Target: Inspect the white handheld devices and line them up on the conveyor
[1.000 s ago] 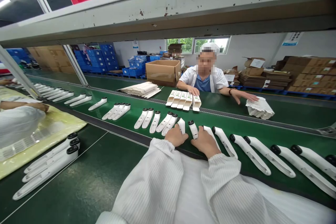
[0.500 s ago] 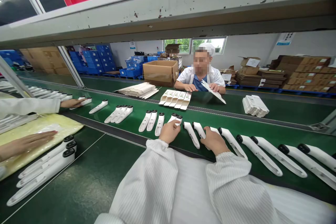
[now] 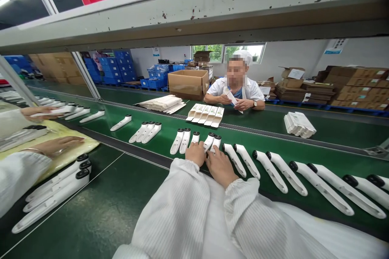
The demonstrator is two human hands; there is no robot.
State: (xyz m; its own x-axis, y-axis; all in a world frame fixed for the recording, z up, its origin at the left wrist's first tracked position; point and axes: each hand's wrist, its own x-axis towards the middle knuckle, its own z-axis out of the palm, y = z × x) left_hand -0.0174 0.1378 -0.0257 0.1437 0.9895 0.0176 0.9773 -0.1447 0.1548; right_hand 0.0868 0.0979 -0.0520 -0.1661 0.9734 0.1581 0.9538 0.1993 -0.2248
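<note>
My left hand [image 3: 195, 153] has its fingers bent over the lower end of a single white handheld device [image 3: 195, 135] with a black head, shaped like a forehead thermometer. Close beside it, my right hand [image 3: 221, 166] has thumb and fingers around the lower part of a white handheld device [image 3: 216, 141]; a second one [image 3: 209, 141] lies against it. My fingers partly hide these devices, which lie on the green conveyor belt [image 3: 158, 145]. Just right of my right hand are two more slanted devices [image 3: 247, 161].
More devices [image 3: 322, 186] line the belt on both sides. At left, a co-worker's hands [image 3: 60, 145] are over a yellow sheet [image 3: 88, 139], near stacked devices [image 3: 57, 198]. Opposite, another person holds a white carton [image 3: 231, 96] behind open cartons [image 3: 205, 115]. A shelf [image 3: 182, 16] crosses overhead.
My left hand has shifted from the pair to the single device. My right hand has moved left to the pair. The belt's devices sit farther right in view. The person opposite has raised a carton.
</note>
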